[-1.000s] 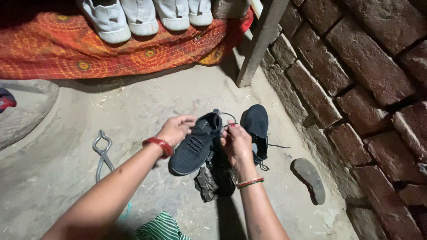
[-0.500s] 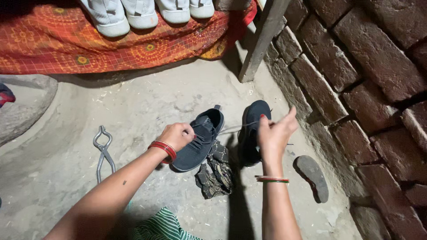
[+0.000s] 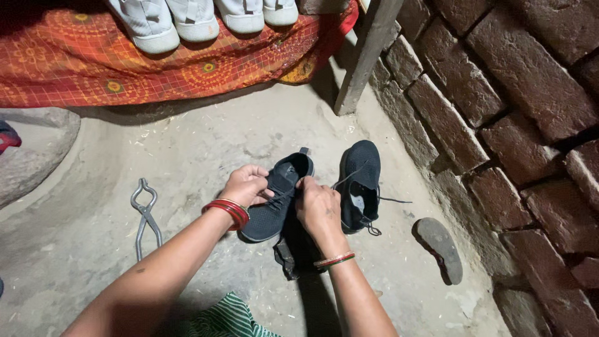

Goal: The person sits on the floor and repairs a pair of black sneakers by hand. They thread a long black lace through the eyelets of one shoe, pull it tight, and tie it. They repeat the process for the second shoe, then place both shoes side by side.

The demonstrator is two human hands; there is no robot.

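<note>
- I see a rough brick wall (image 3: 499, 106) along the right edge of the concrete floor (image 3: 206, 143), with a patterned red cloth (image 3: 125, 68) across the far edge, pale shoes (image 3: 187, 22) lined up on it and a wooden post (image 3: 365, 59) beside it.
- The dark knit shoe (image 3: 274, 203) lies on the floor near the middle, toe toward me, touching both hands. I judge it light and soft, its upper giving under a squeeze, its sole stiffer; the heel or sole edge looks the firmest hold.
- Its mate, a second dark shoe (image 3: 362, 184), stands just beside it nearer the wall, laces trailing loose.
- My left hand (image 3: 246, 185) rests curled on the shoe's side, grip narrow on the upper and lace.
- My right hand (image 3: 317, 206) pinches narrowly at the laces by the collar; thin cord, likely to slip.
- Metal tongs (image 3: 145, 215) lie well apart toward the left.
- A loose dark insole (image 3: 440, 246) lies near the wall.
- A crumpled dark rag (image 3: 290, 256) sits under the shoe.
</note>
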